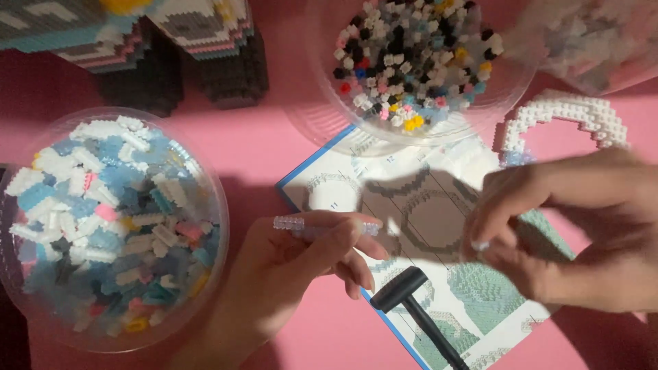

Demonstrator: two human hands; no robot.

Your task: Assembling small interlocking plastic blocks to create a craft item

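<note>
Hands joining tiny building bricks over a pink bench (260,137)

Left hand (288,274) is pinching a clear brick strip (301,225) above the instruction sheet (439,226); right hand (582,233), fingers pressed on a small white piece (480,244), is hovering nearby. A slip could drop the piece among the bowls.

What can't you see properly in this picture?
- Right hand: blurred; whatever its fingertips pinch is too small to tell.
- Instruction sheet: partly hidden by both hands and shadow.
- Block model: cut off by the top edge.
- Black hammer: handle leaves the bottom edge.
</note>
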